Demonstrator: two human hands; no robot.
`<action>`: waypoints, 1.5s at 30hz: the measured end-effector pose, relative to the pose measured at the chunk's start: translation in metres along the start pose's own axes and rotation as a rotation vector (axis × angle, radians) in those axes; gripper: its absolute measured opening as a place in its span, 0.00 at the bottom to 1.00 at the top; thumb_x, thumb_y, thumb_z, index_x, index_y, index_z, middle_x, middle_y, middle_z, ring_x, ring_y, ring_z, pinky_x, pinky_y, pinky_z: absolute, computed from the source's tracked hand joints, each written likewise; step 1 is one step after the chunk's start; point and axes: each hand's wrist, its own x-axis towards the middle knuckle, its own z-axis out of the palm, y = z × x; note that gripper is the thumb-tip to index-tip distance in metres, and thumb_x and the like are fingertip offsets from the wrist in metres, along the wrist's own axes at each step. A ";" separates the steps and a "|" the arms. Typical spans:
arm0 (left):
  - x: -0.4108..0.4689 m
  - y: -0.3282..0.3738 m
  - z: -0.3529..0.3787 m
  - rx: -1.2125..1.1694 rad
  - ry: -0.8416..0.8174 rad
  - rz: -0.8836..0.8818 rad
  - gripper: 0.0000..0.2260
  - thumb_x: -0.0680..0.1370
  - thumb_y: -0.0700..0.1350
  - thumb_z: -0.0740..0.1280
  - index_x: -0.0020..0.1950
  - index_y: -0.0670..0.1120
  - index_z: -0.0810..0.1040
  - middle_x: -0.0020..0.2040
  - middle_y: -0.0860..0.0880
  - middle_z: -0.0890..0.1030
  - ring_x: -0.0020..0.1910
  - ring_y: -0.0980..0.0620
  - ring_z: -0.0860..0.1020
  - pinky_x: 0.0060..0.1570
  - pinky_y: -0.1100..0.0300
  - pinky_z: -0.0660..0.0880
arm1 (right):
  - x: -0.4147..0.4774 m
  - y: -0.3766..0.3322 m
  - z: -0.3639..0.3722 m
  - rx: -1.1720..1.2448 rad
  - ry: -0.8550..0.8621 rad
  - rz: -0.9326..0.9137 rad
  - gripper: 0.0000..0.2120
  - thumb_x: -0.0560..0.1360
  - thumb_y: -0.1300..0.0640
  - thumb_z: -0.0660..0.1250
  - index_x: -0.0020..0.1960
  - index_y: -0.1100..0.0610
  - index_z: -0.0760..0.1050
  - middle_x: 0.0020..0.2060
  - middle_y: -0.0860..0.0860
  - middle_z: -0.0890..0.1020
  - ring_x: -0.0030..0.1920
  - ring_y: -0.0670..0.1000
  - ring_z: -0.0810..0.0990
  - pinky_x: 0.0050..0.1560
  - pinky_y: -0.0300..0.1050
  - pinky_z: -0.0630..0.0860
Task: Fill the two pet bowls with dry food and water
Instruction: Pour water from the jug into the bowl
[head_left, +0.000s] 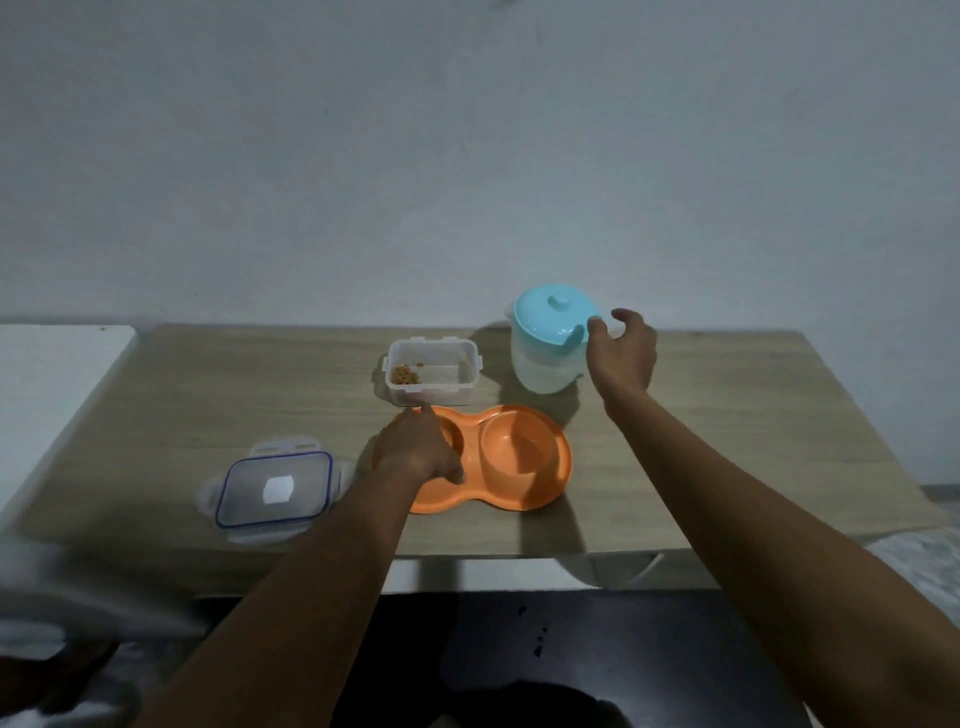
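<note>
An orange double pet bowl (519, 493) lies in the middle of the wooden table (208, 405). My left hand (415, 447) rests over its left bowl and hides what is in it; the thumb lies on the near rim. The right bowl looks empty. Behind it stands a clear food container (431, 384) with a little dry food in its left corner. A white jug with a light blue lid (550, 338) stands at the back right. My right hand (621, 353) is at the jug's right side, fingers curled round its handle.
The container's clear lid with a blue seal (275, 491) lies on the table at the near left. A white surface (52, 374) adjoins the table on the left. A wall stands right behind the table. A dark floor lies below the near edge.
</note>
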 end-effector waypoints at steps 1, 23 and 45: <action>-0.001 0.005 0.001 -0.008 -0.004 -0.013 0.43 0.58 0.53 0.83 0.68 0.45 0.69 0.68 0.44 0.73 0.64 0.43 0.75 0.58 0.47 0.76 | 0.010 0.002 -0.003 -0.024 -0.076 0.010 0.26 0.80 0.44 0.63 0.73 0.54 0.72 0.73 0.56 0.71 0.72 0.59 0.72 0.71 0.56 0.71; 0.011 0.028 0.018 -0.042 0.003 -0.186 0.56 0.59 0.48 0.84 0.79 0.46 0.56 0.76 0.45 0.63 0.74 0.39 0.63 0.71 0.42 0.63 | 0.038 0.026 0.000 0.419 -0.332 0.329 0.27 0.68 0.40 0.78 0.58 0.58 0.78 0.52 0.53 0.82 0.44 0.49 0.79 0.40 0.43 0.73; -0.004 0.034 0.006 0.044 -0.029 -0.143 0.42 0.63 0.48 0.82 0.71 0.41 0.65 0.72 0.41 0.68 0.73 0.42 0.66 0.70 0.42 0.64 | -0.002 0.037 -0.089 0.195 -0.288 0.153 0.39 0.54 0.33 0.81 0.41 0.69 0.79 0.34 0.58 0.75 0.37 0.53 0.74 0.38 0.50 0.69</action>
